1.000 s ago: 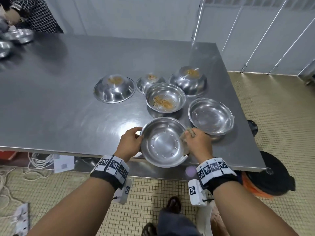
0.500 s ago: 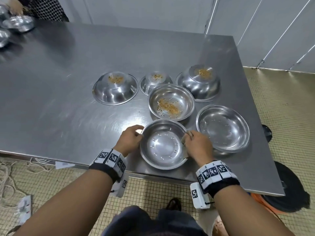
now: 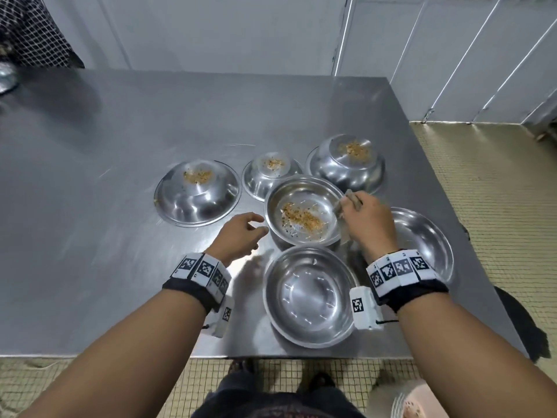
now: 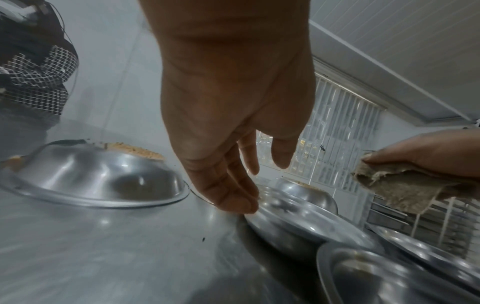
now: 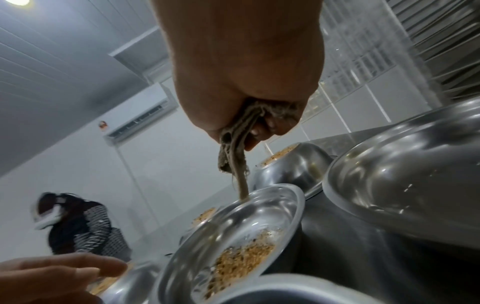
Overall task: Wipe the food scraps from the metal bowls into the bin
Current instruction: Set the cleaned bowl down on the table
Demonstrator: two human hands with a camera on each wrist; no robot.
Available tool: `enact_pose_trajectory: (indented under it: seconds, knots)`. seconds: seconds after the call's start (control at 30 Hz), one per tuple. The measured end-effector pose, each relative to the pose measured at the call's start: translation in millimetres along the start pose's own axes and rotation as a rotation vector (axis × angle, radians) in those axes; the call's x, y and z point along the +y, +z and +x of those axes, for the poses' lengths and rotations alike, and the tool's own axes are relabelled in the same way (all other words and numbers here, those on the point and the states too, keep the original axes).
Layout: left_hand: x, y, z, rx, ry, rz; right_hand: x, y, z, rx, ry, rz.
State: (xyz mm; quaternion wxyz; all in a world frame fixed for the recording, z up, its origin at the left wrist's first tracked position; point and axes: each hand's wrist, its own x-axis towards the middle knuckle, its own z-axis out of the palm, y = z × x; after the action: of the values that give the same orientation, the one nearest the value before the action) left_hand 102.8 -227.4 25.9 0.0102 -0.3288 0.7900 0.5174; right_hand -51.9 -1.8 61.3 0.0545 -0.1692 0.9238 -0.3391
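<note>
The dirty bowl [image 3: 303, 211] sat on the bench [image 3: 90, 206] between the hands, the open left hand [image 3: 241, 235] nearer at its 9 o'clock rim, the right hand [image 3: 366, 224] clutching a rag [image 3: 342, 206] at 3 o'clock.

Left hand [image 3: 241, 233]: palm down, fingers loosely spread and slightly bent, gripping nothing.
Right hand [image 3: 366, 224]: fingers and thumb curled, pinching a bunched cloth [image 5: 235, 148].
Forearms: bare, both stretched forward, roughly parallel.
Wrists: black bands with checkered marker tags, small camera boxes below.
</note>
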Motion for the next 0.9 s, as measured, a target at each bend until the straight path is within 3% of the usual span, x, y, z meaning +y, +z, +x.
enact_pose_trajectory:
  seconds: [0.27, 0.4, 0.57, 0.77, 0.9]
  knots:
    - [15, -3, 48, 0.001, -0.039, -0.039, 10, 18, 52, -0.087, 0.183, -0.084]
    - [14, 11, 67, -0.042, -0.136, -0.138, 10, 25, 60, -0.13, 0.217, -0.134]
    - [15, 22, 71, -0.054, -0.162, -0.192, 17, 34, 69, -0.194, 0.242, -0.159]
    - [24, 17, 68, -0.041, -0.065, -0.268, 23, 32, 68, -0.109, 0.248, -0.058]
    - [40, 3, 64, 0.023, -0.017, -0.314, 13, 21, 64, -0.039, 0.172, 0.006]
